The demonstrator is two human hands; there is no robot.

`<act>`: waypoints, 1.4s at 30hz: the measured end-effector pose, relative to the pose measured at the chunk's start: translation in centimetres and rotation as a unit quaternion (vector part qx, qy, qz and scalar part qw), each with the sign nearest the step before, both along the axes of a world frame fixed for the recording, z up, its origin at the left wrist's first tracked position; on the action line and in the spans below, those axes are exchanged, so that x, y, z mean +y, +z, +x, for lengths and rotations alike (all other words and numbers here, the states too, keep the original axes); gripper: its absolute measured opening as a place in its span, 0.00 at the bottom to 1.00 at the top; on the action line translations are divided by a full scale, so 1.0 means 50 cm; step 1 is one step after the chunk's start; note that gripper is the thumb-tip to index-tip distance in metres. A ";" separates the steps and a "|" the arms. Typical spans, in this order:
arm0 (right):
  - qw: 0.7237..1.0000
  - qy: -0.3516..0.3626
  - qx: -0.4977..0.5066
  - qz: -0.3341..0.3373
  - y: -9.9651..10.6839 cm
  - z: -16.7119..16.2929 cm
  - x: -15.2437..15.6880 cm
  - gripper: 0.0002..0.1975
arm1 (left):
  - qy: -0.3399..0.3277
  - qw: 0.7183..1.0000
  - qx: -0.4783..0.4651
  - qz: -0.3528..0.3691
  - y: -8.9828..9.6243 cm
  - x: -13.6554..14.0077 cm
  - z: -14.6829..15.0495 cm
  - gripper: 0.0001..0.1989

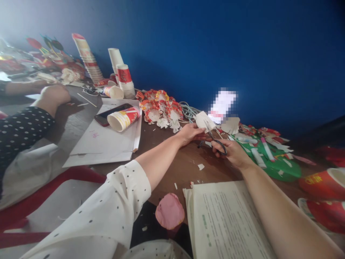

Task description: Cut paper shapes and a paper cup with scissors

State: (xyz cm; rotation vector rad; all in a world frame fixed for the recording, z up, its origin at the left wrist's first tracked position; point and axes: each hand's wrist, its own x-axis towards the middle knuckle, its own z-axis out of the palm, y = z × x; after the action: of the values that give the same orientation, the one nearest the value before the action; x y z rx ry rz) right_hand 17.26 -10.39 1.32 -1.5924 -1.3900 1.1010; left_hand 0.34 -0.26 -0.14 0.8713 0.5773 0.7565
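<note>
Workpiece: a white paper [204,120] piece, located above the table [215,169], between the two hands and in front of the cords [188,112].

Left hand [191,133]: pinching the paper by its lower edge, thumb to the near side. Right hand [229,150]: fingers curled through the handles of the scissors [219,142], which point toward the paper. The blades are small and partly masked in this view; they appear to lie at the paper's lower right, but whether they are biting into it cannot be determined.

Handling: the paper should be light and fairly stiff, like thin card. It is likely to crease under a hard pinch and to tear at narrow cuts. It is not expected to be slippery in dry fingers. Hold point: a broad, uncut margin, fingertips clear of the blades, light pressure only. Scissors: rigid; take hold by the handles only.

Surroundings: cut flowers [161,109] lie beyond the left forearm; a green sheet [293,169] bearing scraps lies to the right; a booklet [221,216] lies nearest the body.
</note>
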 end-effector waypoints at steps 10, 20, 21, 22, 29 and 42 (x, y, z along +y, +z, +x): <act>1.000 0.006 -0.018 0.005 -0.002 0.004 0.001 0.20 | -0.013 1.000 -0.007 0.010 -0.002 0.000 -0.002 0.05; 1.000 0.014 -0.021 0.004 0.002 0.003 -0.001 0.22 | -0.037 0.998 0.031 0.027 -0.007 0.002 -0.002 0.05; 1.000 0.013 -0.016 0.004 0.004 0.001 -0.002 0.22 | -0.040 0.998 0.033 0.029 -0.007 0.002 -0.002 0.05; 1.000 0.013 -0.012 0.003 0.005 0.000 -0.003 0.22 | -0.043 0.998 0.035 0.029 -0.006 0.002 -0.002 0.05; 1.000 0.021 -0.016 0.000 0.012 -0.005 -0.006 0.21 | -0.060 0.998 0.032 0.019 0.005 -0.003 -0.008 0.03; 0.999 0.032 -0.013 0.011 0.002 0.003 -0.002 0.20 | -0.061 0.997 0.039 0.031 0.000 0.000 -0.007 0.04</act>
State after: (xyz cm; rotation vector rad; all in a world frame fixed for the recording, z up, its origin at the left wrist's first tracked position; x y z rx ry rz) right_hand 17.41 -10.48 1.44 -1.5614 -1.4749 1.1019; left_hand 0.01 -0.28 -0.14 0.9876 0.5676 0.6335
